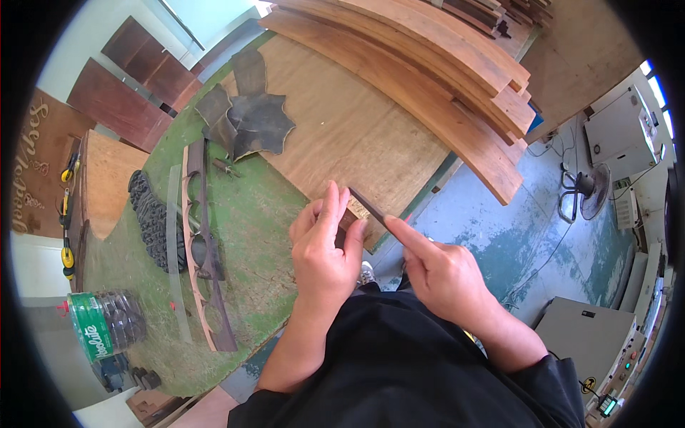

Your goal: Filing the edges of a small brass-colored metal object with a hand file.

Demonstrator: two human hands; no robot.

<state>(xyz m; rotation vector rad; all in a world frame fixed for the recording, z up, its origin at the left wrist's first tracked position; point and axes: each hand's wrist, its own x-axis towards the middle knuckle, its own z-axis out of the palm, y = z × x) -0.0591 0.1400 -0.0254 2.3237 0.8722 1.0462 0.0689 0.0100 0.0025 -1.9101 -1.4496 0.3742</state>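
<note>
Near the table's front edge, my left hand [325, 246] grips a small wooden block [347, 220] between thumb and fingers. The block has a pale golden top and reddish-brown side; the rest is behind my fingers. My right hand [446, 271] is closed round the near end of a dark narrow strip [369, 205] that looks like a file, its index finger stretched along it. The strip lies slantwise over the top of the block, its far end close to my left fingertips. The part inside my right fist is hidden.
A plywood board [335, 121] lies on the green table [264, 221], with long planks [428, 93] stacked beyond. Leather-like dark scraps [260, 121], a black ridged piece [153, 221], curved templates [207, 285] and a plastic jug [107, 324] are left. A fan [589, 187] stands right.
</note>
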